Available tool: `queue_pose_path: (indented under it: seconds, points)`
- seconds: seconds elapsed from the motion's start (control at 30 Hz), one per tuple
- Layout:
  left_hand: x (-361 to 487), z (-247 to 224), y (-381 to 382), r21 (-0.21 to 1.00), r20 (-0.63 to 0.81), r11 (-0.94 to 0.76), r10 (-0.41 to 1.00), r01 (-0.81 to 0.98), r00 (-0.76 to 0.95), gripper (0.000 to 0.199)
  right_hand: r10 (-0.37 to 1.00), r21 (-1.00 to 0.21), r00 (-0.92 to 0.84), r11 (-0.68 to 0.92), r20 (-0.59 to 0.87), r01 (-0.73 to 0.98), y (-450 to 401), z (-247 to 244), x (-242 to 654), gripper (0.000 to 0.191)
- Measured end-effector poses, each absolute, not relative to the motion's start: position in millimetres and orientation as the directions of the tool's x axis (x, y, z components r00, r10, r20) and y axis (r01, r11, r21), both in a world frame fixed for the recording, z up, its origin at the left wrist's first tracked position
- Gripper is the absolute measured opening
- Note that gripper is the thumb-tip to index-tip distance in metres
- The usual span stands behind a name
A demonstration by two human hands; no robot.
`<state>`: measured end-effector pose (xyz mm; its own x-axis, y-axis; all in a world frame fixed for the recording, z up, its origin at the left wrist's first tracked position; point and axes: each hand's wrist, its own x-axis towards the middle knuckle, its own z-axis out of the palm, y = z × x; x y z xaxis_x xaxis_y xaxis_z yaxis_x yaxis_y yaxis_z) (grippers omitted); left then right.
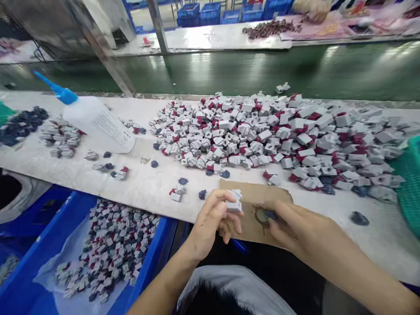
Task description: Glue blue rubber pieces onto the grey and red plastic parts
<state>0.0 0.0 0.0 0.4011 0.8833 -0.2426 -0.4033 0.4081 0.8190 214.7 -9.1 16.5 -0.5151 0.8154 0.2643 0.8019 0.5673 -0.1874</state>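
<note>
Head view: a pale grey block [233, 205] is held above the near edge of the tabletop [147, 175] by the left hand [208, 223], pinched between thumb and forefinger, with the other fingers loosely curled below. By the right hand [295, 225], a small dark blue piece [271, 215] is held at the fingertips, which are nearly closed around it, right beside a small round dish [261, 215] on the cardboard [239, 188]. Whether the piece touches the dish cannot be told, nor can what the dish contains.

The dish could be tipped or dragged if it were knocked by the right fingers, and anything wet in it might then be spread over the cardboard. The blue piece could be dropped, since little of it is gripped. The block might be twisted out of line if the pinch were loosened. Loose blue pieces [202, 194] near the left hand could be brushed off the edge by a forearm, and the heap of blocks [229, 127] could be made to slide if bumped.
</note>
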Motion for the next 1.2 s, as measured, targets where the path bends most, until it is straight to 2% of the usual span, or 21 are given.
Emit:
queue_pose_path:
  seconds: [0.07,0.17,0.27,0.3,0.43,0.5,0.6,0.7,0.83,0.97,1.07,1.2]
  points:
    - [7,-1,0,0.879,-0.206,0.289,0.948,-0.379,0.244,0.031,0.818,-0.223,-0.525,0.571,0.235,0.79,-8,13,213,0.013]
    - [14,-1,1,0.913,-0.175,0.198,0.98,-0.357,0.095,0.03,0.822,-0.284,-0.532,0.57,0.204,0.771,-7,9,213,0.014]
    - [14,3,5,0.883,-0.232,0.245,0.969,-0.4,0.08,0.047,0.828,-0.34,-0.528,0.56,0.189,0.756,-7,6,216,0.017]
    - [13,5,7,0.868,-0.26,0.273,0.962,-0.415,0.09,0.047,0.831,-0.368,-0.529,0.553,0.174,0.748,-7,6,217,0.017]
    - [13,10,9,0.854,-0.263,0.271,0.961,-0.444,0.08,0.029,0.83,-0.511,-0.55,0.513,0.09,0.69,-3,15,219,0.016]
    - [15,12,7,0.854,-0.243,0.25,0.967,-0.456,0.075,0.024,0.855,-0.571,-0.495,0.485,0.153,0.662,-1,26,217,0.013]
    - [18,16,4,0.841,-0.245,0.271,0.962,-0.468,0.117,0.021,0.893,-0.665,-0.323,0.45,0.314,0.597,-1,43,210,0.007]
    - [21,21,1,0.822,-0.271,0.316,0.949,-0.473,0.163,0.025,0.886,-0.692,-0.251,0.462,0.39,0.555,-3,52,200,0.009]
    - [22,25,-1,0.818,-0.28,0.338,0.941,-0.465,0.19,0.03,0.868,-0.684,-0.33,0.495,0.37,0.536,-2,55,191,0.003]
    - [19,27,-2,0.891,-0.192,0.249,0.964,-0.381,0.182,0.025,0.853,-0.677,-0.394,0.515,0.343,0.525,1,61,192,0.006]
    - [16,27,-4,0.942,-0.114,0.174,0.97,-0.288,0.216,0.02,0.819,-0.688,-0.515,0.527,0.254,0.499,4,67,199,0.012]
    - [16,21,-7,0.961,-0.098,0.16,0.96,-0.224,0.263,0.019,0.777,-0.756,-0.613,0.487,0.146,0.437,10,66,208,0.019]
